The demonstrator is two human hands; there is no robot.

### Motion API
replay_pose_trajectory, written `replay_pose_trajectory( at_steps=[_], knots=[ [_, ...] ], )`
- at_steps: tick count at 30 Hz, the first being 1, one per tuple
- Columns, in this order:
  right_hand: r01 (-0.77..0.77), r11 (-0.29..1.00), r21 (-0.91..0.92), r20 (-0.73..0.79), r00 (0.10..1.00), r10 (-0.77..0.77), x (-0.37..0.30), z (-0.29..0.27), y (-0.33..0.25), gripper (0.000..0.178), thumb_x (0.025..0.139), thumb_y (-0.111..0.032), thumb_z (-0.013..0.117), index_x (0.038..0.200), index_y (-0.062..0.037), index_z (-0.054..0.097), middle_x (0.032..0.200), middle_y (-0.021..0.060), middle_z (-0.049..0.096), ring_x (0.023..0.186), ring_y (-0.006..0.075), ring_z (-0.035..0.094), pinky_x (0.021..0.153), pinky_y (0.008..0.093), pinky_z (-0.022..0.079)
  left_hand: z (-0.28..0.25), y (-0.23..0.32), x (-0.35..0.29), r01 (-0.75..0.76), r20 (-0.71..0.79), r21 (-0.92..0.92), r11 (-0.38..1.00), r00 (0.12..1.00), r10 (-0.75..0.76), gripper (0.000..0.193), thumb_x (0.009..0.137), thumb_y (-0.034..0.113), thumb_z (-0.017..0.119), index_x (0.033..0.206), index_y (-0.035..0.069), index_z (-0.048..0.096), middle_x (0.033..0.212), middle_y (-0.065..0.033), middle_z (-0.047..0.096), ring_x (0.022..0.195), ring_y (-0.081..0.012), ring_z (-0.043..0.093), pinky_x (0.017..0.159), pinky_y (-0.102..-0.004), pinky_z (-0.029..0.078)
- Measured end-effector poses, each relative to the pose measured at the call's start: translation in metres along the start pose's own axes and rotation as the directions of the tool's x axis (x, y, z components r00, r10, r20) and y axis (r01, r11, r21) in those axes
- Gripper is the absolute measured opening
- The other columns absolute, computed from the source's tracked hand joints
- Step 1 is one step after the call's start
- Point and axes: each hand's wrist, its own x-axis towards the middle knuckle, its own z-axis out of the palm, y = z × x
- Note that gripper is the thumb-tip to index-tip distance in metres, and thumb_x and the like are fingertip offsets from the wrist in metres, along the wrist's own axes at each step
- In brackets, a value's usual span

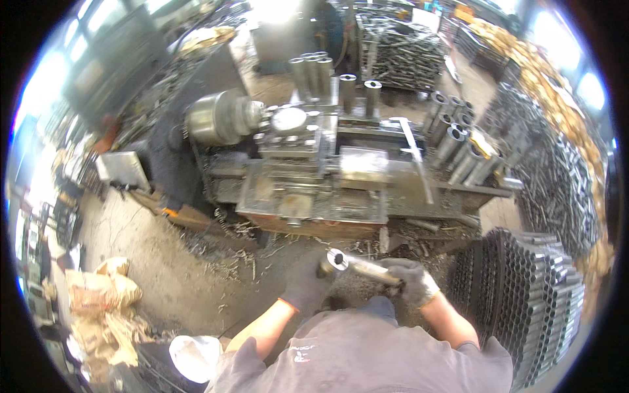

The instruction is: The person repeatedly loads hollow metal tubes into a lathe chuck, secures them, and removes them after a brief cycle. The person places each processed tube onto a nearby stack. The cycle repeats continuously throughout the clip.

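My left hand (304, 278), in a dark glove, is closed around a short metal tube (337, 260) whose bright ring-shaped end faces up. My right hand (409, 280), also gloved, grips one end of a shiny metal cylinder (371, 269). That cylinder slants across in front of my body, its other end close beside the tube's rim. Blur hides whether the two pieces touch. Both hands are over the floor, between my body and a lathe (308, 196).
The lathe's chuck (219, 118) is at left, beside its tool post (288, 121). A caliper (411, 154) lies across the right side of the machine. Metal tubes (452, 144) stand at its right end. Stacked tubes (537, 288) are at my right; curled shavings (226, 268) litter the floor.
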Motion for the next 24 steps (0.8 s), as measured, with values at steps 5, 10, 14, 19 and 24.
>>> replay_pose_trajectory(
  at_steps=[5,10,14,19,24],
  knots=[
    [0.597,0.763,-0.25,0.22,0.802,-0.555,0.01,0.05,-0.127,0.101,0.074,-0.032,0.084,0.155,0.0087,0.041,0.132,0.0279,0.067,0.095,0.0279,0.078,0.072,0.0295,0.067,-0.096,-0.086,0.044,0.085,-0.313,-0.609,0.788,0.888,-0.338,0.05,0.083,0.02,0.088,0.126,0.006,0.066,0.107,-0.0052,0.075,0.095,-0.015,0.071,0.083,-0.0341,0.059],
    [0.658,0.372,-0.654,0.276,0.666,-0.693,0.097,0.083,-0.254,0.031,0.085,-0.021,0.078,0.109,-0.0024,0.073,0.097,0.0105,0.078,0.085,0.019,0.075,0.08,0.0363,0.062,-0.146,-0.144,0.157,-0.069,-0.566,-0.396,0.916,0.804,-0.184,0.027,0.089,0.009,0.079,0.113,0.006,0.068,0.093,-0.0044,0.073,0.083,-0.0141,0.069,0.072,-0.0333,0.058],
    [0.621,0.228,-0.75,0.182,0.525,-0.831,0.193,0.111,-0.339,0.034,0.084,-0.023,0.084,0.108,-0.001,0.074,0.094,0.0119,0.079,0.08,0.019,0.074,0.077,0.0361,0.061,-0.143,-0.157,0.199,0.066,-0.253,-0.58,0.812,0.933,-0.257,0.044,0.086,0.013,0.084,0.126,0.008,0.066,0.104,-0.0003,0.073,0.092,-0.0108,0.065,0.079,-0.0322,0.057],
    [0.557,-0.016,-0.83,0.349,0.498,-0.794,0.371,0.158,-0.388,0.045,0.081,-0.031,0.086,0.111,-0.0001,0.074,0.093,0.0204,0.079,0.079,0.0279,0.077,0.081,0.0382,0.061,-0.135,-0.15,0.202,0.001,-0.301,-0.358,0.934,0.947,-0.117,0.022,0.089,0.007,0.082,0.109,0.006,0.071,0.096,-0.0037,0.073,0.089,-0.0135,0.067,0.079,-0.0322,0.056],
    [0.591,0.04,-0.806,0.321,0.493,-0.808,0.523,0.188,-0.355,0.053,0.078,-0.037,0.088,0.113,-0.0012,0.072,0.105,0.0227,0.078,0.1,0.0404,0.074,0.091,0.0465,0.057,-0.138,-0.145,0.191,-0.002,-0.271,-0.409,0.913,0.955,-0.119,0.042,0.088,0.005,0.08,0.127,0.003,0.065,0.111,-0.0099,0.073,0.103,-0.0192,0.069,0.092,-0.0354,0.056]
  ],
)
